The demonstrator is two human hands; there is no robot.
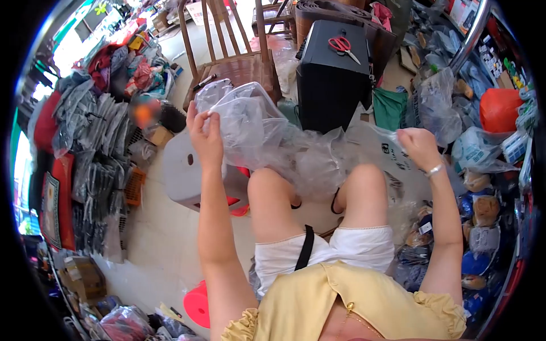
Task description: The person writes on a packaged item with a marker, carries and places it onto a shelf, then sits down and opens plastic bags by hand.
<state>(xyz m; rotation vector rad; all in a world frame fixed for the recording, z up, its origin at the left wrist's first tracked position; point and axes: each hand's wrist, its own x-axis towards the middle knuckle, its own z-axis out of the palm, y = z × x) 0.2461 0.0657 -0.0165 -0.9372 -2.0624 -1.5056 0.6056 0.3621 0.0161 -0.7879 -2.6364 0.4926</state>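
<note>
Clear plastic bags (318,159) spread above my knees, crumpled and see-through. My left hand (206,133) is raised, thumb and fingers pinched on the edge of the plastic near a grey stool. Far to the right, my right hand (420,149) is closed in a fist on the edge of a plastic bag with black printing (389,162). Whether both hands hold one and the same bag, I cannot tell. Behind the left part of the plastic is a brown wooden chair (242,68) with a dark pen-like object on its seat.
Red-handled scissors (343,48) lie on a black box (333,74) ahead. The grey stool (187,170) stands left of my knees, a pink-red stool (197,304) lower down. Stacks of plastic-wrapped goods (99,165) line the left; bagged items and a red-orange bag (500,109) crowd the right.
</note>
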